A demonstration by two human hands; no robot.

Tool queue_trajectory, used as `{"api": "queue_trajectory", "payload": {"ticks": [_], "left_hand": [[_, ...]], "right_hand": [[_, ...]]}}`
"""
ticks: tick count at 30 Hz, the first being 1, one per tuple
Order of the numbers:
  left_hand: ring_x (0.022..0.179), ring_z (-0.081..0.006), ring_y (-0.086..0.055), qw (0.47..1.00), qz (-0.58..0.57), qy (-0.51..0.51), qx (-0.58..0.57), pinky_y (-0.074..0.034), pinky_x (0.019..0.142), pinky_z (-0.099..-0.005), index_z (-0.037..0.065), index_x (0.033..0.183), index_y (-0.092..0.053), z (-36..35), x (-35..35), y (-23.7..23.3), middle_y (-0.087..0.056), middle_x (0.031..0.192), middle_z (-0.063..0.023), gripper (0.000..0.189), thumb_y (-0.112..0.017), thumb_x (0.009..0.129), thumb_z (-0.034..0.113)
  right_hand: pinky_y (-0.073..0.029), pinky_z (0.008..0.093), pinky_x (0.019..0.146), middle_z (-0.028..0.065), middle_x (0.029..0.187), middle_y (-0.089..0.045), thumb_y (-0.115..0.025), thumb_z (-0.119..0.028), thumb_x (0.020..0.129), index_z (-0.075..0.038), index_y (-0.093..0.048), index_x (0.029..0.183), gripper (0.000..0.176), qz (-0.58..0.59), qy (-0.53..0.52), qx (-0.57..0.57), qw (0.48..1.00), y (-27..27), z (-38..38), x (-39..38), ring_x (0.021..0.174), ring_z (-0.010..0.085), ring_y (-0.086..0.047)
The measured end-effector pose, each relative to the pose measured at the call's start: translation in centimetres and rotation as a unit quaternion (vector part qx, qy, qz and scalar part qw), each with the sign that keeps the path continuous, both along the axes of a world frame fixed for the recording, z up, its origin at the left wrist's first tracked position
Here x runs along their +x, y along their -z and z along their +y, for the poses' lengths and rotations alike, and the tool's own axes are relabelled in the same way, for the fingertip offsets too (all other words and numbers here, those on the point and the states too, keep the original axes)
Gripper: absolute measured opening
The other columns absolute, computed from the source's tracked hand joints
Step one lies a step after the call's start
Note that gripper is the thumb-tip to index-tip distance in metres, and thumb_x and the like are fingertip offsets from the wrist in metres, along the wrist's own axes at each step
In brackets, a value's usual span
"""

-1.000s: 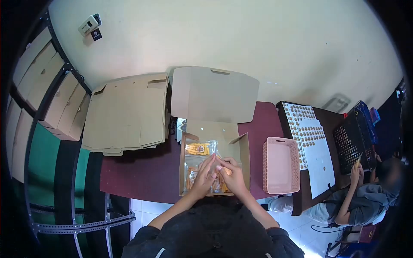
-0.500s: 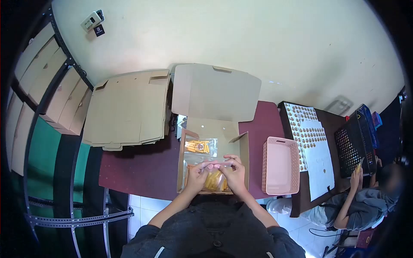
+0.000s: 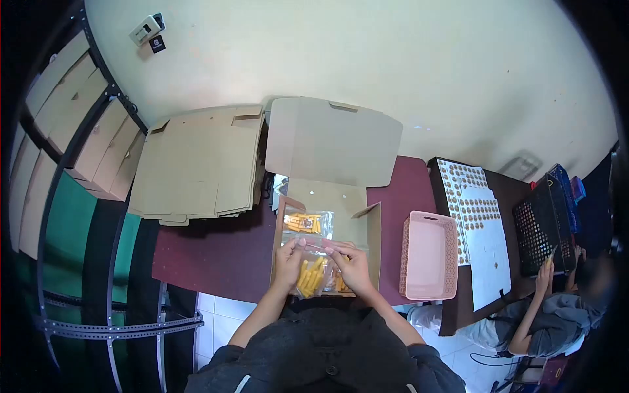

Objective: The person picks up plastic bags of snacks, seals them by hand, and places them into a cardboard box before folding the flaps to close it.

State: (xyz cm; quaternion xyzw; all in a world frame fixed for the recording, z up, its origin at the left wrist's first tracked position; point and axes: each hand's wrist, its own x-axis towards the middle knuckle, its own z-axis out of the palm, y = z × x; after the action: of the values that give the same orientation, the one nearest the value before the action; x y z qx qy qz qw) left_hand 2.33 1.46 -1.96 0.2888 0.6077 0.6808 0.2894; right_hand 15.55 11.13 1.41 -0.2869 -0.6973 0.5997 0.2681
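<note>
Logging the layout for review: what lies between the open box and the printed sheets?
A pink basket, plus some maroon tabletop, as the head view shows.

Apparently a small packing workshop: rack (image 3: 69, 154) of cartons (image 3: 108, 144) at nine o'clock, flattened cardboard (image 3: 196, 167) at ten, bagged yellow sticks (image 3: 311, 276) and open box (image 3: 375, 239) at six, sticker sheets (image 3: 481, 216) at three, another person (image 3: 560, 321) at four.

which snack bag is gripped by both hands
The front bag of yellow sticks, its top edge pinched between left hand and right hand; the other bags lie unheld in the box.
</note>
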Motion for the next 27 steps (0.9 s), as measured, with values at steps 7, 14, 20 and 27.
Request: {"api": "queue_trajectory", "payload": {"ticks": [7,14,20,27], "left_hand": [[0.077,-0.0110,-0.057,0.996,-0.083,0.032,-0.001,-0.044,0.071,-0.0246,-0.005,0.090,-0.063,0.0,-0.2,-0.4,-0.064,0.081,-0.0083,0.039,-0.046,0.093,0.031],[0.066,-0.0075,-0.054,0.991,-0.134,0.014,0.000,-0.046,0.066,-0.0246,-0.004,0.081,-0.063,-0.2,-0.3,-0.8,-0.063,0.079,-0.0046,0.035,-0.050,0.092,0.027],[0.065,-0.0064,-0.051,0.997,0.025,0.054,-0.052,-0.043,0.062,-0.0213,-0.004,0.083,-0.063,-0.2,0.4,-2.3,-0.059,0.076,-0.0016,0.019,-0.058,0.086,0.014],[0.059,-0.0023,-0.048,0.998,0.002,0.063,0.005,-0.038,0.050,-0.0198,-0.001,0.086,-0.062,-0.1,1.8,-3.3,-0.057,0.070,-0.0011,0.010,-0.057,0.086,0.007]], "right_hand": [[-0.041,0.0229,0.066,0.0044,0.076,-0.061,-0.058,-0.018,0.087,0.001,-0.066,0.091,0.022,-0.072,0.013,-0.060,0.996,0.7,-0.1,0.6,0.071,0.0072,-0.050],[-0.040,0.0200,0.062,-0.0006,0.077,-0.060,-0.051,-0.022,0.091,0.002,-0.062,0.089,0.027,0.047,-0.052,-0.243,0.968,1.7,-0.1,1.0,0.069,0.0035,-0.049],[-0.042,0.0212,0.070,0.0038,0.086,-0.062,-0.050,-0.022,0.092,0.003,-0.062,0.092,0.028,0.087,0.050,-0.149,0.984,0.2,0.3,0.8,0.078,0.0055,-0.053],[-0.042,0.0273,0.088,0.0142,0.106,-0.061,-0.062,-0.006,0.081,0.004,-0.063,0.098,0.019,0.105,0.017,-0.133,0.985,0.5,0.0,1.1,0.097,0.0156,-0.057]]}}
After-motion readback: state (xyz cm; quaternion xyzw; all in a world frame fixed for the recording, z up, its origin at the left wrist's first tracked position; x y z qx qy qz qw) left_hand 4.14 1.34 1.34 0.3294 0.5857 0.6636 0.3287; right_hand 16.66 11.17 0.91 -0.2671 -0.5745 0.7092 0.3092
